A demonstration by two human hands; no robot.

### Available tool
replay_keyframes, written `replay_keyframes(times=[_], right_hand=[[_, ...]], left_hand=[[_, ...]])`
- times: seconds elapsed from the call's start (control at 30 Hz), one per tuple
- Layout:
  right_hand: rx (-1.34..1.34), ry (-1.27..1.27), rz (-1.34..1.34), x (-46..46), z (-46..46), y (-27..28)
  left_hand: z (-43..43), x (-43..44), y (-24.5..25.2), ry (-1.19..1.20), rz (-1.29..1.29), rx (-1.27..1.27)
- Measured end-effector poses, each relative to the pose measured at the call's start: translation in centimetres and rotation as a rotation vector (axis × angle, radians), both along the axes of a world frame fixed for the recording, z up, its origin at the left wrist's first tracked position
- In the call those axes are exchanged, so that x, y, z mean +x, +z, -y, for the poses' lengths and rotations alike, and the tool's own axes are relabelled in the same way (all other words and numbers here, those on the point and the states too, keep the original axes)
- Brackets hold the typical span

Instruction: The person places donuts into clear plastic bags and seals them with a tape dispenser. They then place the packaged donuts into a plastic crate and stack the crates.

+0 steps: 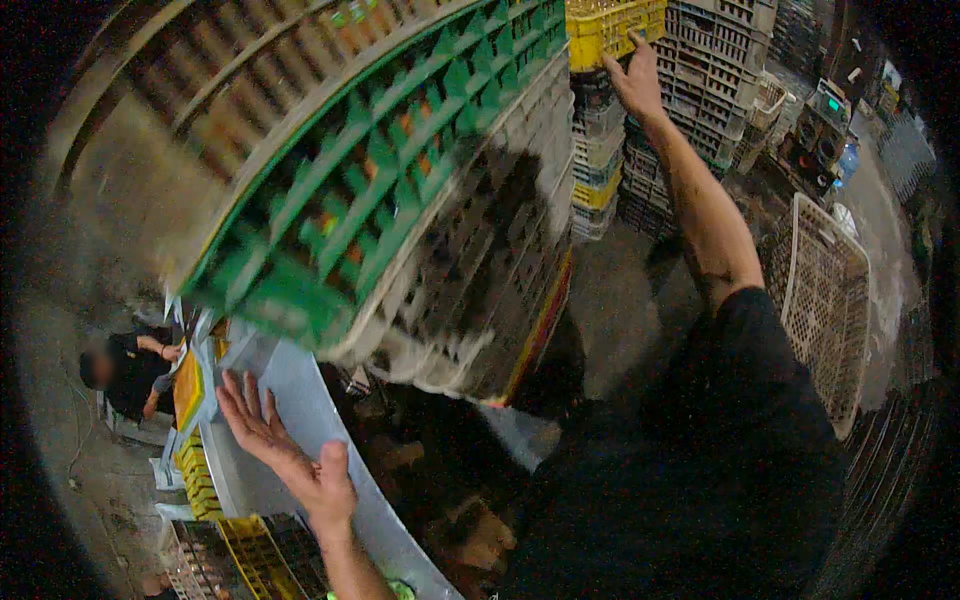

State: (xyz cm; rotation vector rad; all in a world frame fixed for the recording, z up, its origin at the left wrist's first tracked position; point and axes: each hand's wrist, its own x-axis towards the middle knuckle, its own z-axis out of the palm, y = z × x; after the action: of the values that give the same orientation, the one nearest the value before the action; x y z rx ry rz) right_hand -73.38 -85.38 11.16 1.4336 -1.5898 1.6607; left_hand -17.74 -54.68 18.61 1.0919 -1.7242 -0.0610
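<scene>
My right hand (pixel 637 79) reaches up to a yellow plastic crate (pixel 619 30), its fingers at the crate's lower edge; whether they grip it is unclear. That crate tops a stack of crates (pixel 596 161). My left hand (pixel 296 457) is raised, palm up with fingers apart and nothing in it, over a pale metal chute or table (pixel 315 397). Between my arms leans a large stack of crates, a green crate (pixel 292 225) on its upper side and dirty grey crates (pixel 465 262) beside it. Small orange and green things show through the green crate's openings.
More tall crate stacks (pixel 709 67) stand behind my right hand. A beige perforated basket (pixel 829 315) is at the right. At the left, a person in dark clothes (pixel 131 375) is by a yellow-orange tray (pixel 189 394). Yellow and white crates (pixel 251 551) lie at the lower left.
</scene>
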Motion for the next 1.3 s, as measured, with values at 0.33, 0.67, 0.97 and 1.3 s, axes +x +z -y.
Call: replay_keyframes(times=[0.33, 0.67, 0.97, 1.3], right_hand=[[0.450, -0.094, -0.764, -9.8, 14.6, 4.3], [0.358, -0.059, -0.654, -8.2, 1.2, 15.9], [0.356, -0.017, -0.683, -10.5, 2.9, -1.9], [-0.344, -0.516, -0.716, -13.3, -35.4, 11.1]], left_hand=[[8.0, -1.5, -12.5, 0.614, -0.217, -0.255], [8.3, 2.4, -16.3, 0.723, 0.068, -0.438], [10.0, -3.1, -9.5, 0.665, 0.018, -0.489], [14.6, 9.8, -15.2, 0.372, -0.965, -0.071]])
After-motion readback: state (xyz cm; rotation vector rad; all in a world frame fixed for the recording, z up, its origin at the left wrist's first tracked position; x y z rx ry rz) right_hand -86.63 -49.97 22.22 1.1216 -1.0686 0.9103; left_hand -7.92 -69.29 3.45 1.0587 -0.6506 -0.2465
